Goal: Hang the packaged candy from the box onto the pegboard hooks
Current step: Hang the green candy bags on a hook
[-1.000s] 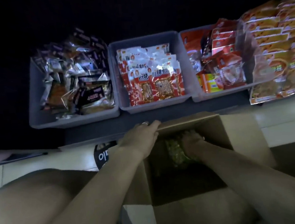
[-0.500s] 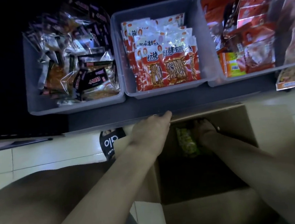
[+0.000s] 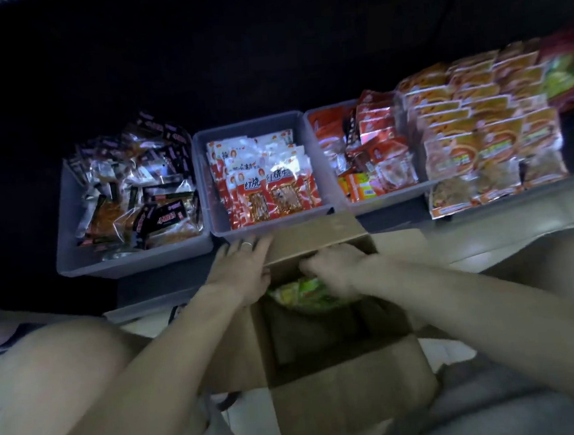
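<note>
An open cardboard box (image 3: 344,394) stands on the floor between my knees. My left hand (image 3: 240,270) rests flat on the box's far left corner and flap, fingers straight, a ring on one finger. My right hand (image 3: 334,270) is at the box's far rim, fingers curled round green and yellow candy packets (image 3: 298,297) that it holds just above the dark inside of the box. No pegboard hooks are visible in the dark area above.
Three grey bins sit on a low dark shelf behind the box: a left bin (image 3: 75,254) with black and clear packs, a middle bin (image 3: 203,176) with red and white packs, a right bin (image 3: 380,203) with red packs. Orange packets (image 3: 479,147) hang in rows at right.
My right hand has risen from deep in the box to its far rim, bringing the green packets up. The view has tilted up. My left hand stays on the box corner.
</note>
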Demonstrator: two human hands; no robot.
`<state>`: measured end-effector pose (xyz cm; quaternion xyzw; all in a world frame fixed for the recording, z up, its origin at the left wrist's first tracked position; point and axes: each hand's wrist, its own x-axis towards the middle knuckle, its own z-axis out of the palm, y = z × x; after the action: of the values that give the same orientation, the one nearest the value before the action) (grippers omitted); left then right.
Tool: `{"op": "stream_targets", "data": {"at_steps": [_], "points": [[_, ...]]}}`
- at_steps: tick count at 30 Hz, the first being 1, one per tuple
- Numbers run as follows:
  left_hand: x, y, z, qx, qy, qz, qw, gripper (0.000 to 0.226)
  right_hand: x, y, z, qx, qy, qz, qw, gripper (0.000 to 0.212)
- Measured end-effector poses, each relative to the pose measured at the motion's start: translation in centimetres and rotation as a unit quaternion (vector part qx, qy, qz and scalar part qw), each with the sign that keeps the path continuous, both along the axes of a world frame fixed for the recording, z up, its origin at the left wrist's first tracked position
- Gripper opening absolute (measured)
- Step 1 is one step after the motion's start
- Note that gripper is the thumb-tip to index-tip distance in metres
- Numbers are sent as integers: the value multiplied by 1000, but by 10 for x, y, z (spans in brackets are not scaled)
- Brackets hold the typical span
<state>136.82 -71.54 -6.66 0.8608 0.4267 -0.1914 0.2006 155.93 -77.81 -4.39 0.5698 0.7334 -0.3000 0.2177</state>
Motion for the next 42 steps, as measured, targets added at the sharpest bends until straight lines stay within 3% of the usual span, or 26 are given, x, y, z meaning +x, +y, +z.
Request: {"op": "stream_targets", "data": {"at_steps": [3,5,7,11,13,17,21,25,30,35,42], "points": [[11,-3,41,-45,-91,-28,994,119,20,4,62,54,54,-17,997,30],[25,-12,72,-142,-195,-12,970,119,35,6,113,111,93,-56,988,34],[42,-20,99,-216,-296,18,930,90,48,5,150,168,127,-89,974,32],[69,-22,148,-160,-423,78,888,32,70,-6,209,260,228,-173,922,29],[78,-22,167,-177,-461,98,864,22,87,-12,228,287,280,-230,887,23],[94,-22,200,-121,-506,114,847,10,133,-24,247,299,378,-338,808,23],[111,-15,238,-86,-560,106,817,11,163,-36,249,332,479,-436,686,21],[137,-7,274,-60,-582,109,804,19,168,-32,254,324,562,-472,598,27],[174,9,309,-62,-601,117,788,27,178,-9,291,376,602,-493,502,19],[209,28,326,-96,-598,157,780,66,198,15,317,404,569,-546,464,25],[232,46,336,-84,-612,173,767,52,217,42,329,415,564,-537,471,27]]}}
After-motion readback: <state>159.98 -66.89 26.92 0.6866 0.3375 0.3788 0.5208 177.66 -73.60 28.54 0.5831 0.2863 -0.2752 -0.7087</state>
